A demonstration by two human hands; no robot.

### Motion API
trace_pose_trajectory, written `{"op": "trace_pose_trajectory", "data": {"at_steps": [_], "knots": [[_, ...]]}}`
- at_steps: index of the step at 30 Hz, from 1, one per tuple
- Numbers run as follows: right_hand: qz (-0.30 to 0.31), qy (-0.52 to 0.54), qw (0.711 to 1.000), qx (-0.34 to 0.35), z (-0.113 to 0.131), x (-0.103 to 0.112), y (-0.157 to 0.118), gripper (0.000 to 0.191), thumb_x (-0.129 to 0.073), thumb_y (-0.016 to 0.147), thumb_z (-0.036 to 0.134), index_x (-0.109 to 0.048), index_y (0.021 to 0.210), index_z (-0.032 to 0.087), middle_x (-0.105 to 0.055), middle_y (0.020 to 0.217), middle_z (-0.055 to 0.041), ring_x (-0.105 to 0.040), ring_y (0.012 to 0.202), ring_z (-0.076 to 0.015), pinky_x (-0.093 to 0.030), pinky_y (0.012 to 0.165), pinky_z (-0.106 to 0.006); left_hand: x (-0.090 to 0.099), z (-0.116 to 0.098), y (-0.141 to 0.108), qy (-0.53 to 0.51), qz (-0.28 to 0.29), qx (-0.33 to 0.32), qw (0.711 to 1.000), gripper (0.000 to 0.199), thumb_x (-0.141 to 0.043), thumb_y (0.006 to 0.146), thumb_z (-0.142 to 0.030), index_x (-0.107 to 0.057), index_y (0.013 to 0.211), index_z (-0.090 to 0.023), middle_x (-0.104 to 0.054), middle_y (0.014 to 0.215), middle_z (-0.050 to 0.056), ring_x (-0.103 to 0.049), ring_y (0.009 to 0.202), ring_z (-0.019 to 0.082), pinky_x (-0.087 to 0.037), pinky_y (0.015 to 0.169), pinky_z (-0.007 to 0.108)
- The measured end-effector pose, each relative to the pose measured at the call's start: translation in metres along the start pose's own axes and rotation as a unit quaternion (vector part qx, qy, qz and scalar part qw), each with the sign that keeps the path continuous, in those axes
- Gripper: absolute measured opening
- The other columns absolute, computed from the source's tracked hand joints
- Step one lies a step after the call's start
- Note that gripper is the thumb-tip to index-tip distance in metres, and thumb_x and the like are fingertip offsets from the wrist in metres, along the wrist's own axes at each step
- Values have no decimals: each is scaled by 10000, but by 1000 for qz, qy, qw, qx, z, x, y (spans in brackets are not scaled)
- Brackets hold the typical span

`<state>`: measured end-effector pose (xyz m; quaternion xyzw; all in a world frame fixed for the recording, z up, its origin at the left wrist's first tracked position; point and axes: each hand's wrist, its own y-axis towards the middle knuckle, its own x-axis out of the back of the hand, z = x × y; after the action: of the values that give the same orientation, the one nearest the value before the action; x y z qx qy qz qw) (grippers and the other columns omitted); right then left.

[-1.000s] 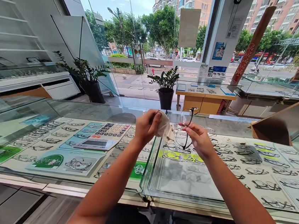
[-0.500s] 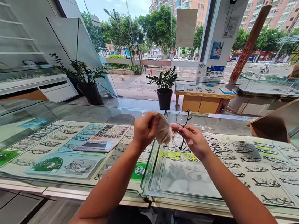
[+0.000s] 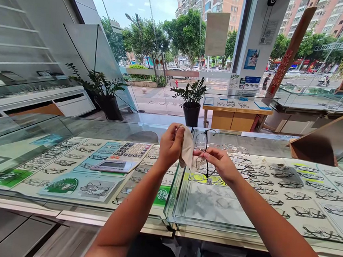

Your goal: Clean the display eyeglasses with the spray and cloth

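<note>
My left hand [image 3: 171, 145] is closed around a pale beige cloth [image 3: 187, 148], which hangs down toward the glasses. In my right hand [image 3: 220, 163] is a pair of dark-framed eyeglasses [image 3: 206, 142], pinched near the middle of the frame and turned so that one lens stands above the other. The cloth's lower edge lies close beside the lower lens; whether they touch I cannot tell. Both hands are raised above the glass display counter [image 3: 212, 208], near the joint between its two cases.
A large-button calculator [image 3: 125, 158] rests on the counter to the left. Several rows of eyeglasses [image 3: 308, 212] lie inside the cases. A brown wooden stand [image 3: 326, 140] is at the right. Beyond the counter are potted plants [image 3: 192, 102] and a small wooden display table [image 3: 237, 115].
The cloth now hangs straighter below my left hand, its crumpled shape opened out. My right hand has turned the glasses slightly. The whole view has shifted a little.
</note>
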<state>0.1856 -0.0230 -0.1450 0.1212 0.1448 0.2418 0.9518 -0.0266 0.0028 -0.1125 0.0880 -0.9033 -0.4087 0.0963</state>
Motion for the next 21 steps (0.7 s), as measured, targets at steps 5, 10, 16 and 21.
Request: {"op": "trace_pose_trajectory", "data": {"at_steps": [5, 10, 16, 21], "knots": [[-15, -100, 995, 16, -5, 4, 1, 301, -778, 926, 555, -787, 905, 255, -853, 1063, -61, -727, 1099, -257, -471, 1079, -451, 3, 10, 13, -193, -47, 95, 975, 503, -707, 936, -692, -523, 889, -226, -461, 759, -37, -399, 624, 102, -380, 578, 220], [-40, -54, 996, 57, -2, 11, 1, 233, -790, 930, 518, -794, 929, 284, -830, 1190, -42, -702, 1216, -255, -452, 1150, -446, 2, 15, 13, -247, -29, 142, 958, 500, -773, 894, -670, -548, 885, -224, -455, 745, -40, -392, 605, 95, -387, 555, 209], [0, -67, 997, 26, -3, 2, 0, 305, -806, 894, 579, -790, 883, 275, -811, 1180, -58, -663, 1332, -288, -422, 1191, -450, -6, 9, 6, -270, 1, 177, 947, 466, -801, 883, -639, -599, 910, -220, -514, 740, -39, -439, 588, 95, -414, 530, 200], [4, -95, 995, 9, -9, 7, 2, 364, -815, 864, 616, -759, 846, 256, -777, 982, -40, -680, 1147, -266, -446, 1126, -443, 2, 15, 18, -321, -84, 193, 923, 445, -875, 837, -562, -608, 937, -221, -594, 805, -28, -541, 674, 109, -501, 649, 219]]}}
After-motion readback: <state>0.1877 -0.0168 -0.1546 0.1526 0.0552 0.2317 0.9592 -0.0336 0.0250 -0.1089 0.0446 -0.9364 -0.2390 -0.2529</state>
